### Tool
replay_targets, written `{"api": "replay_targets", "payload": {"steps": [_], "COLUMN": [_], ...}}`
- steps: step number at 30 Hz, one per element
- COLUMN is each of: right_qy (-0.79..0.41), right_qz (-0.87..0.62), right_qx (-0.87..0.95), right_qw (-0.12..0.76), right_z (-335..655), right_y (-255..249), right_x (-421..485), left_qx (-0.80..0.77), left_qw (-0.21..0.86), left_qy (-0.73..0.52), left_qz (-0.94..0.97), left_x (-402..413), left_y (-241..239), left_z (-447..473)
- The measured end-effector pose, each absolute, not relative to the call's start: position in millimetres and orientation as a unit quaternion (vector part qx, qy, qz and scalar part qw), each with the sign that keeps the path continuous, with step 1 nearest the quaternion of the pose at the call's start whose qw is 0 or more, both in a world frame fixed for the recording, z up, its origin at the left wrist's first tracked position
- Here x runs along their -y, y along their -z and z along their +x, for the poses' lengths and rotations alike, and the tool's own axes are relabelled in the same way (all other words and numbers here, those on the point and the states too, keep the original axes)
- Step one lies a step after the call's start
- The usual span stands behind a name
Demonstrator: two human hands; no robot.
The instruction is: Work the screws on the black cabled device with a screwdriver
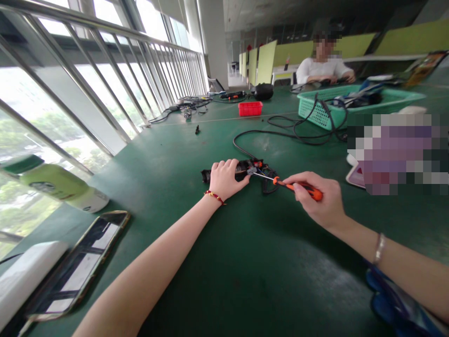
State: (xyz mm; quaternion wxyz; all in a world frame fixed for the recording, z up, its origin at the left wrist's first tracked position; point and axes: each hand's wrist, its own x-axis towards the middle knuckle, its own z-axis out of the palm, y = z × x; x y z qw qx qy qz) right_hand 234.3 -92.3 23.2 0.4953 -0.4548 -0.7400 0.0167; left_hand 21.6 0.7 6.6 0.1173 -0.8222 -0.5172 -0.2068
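On the green table lies a black corded device [242, 172] with exposed wires and orange parts at its right end; its exact kind cannot be told. My left hand [225, 177] is wrapped over its middle and holds it down. In my right hand [321, 196] is a screwdriver [307, 189] with an orange and black handle, gripped between thumb and fingers. Its metal shaft points left, and the tip meets the device close to my left thumb. A black cable [242, 135] runs from the device toward the back right.
A green basket [315, 114] of tools and cables stands back right, near a red tray [250, 109]. A small black piece [197, 129] lies farther left. At the left are a bottle [56, 183], a phone [84, 262] and a railing [105, 42]. A person [322, 68] sits opposite.
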Motion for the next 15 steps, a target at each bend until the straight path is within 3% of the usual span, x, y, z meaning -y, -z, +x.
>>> {"api": "replay_targets", "payload": {"steps": [15], "right_qy": [-0.028], "right_qz": [-0.460], "right_qx": [0.749], "right_qw": [0.475], "right_z": [234.6], "right_y": [-20.9], "right_x": [90.0], "left_qx": [0.516], "left_qw": [0.118], "left_qy": [0.209], "left_qz": [-0.823], "left_x": [-1.4], "left_y": [-6.5], "left_z": [21.8]}}
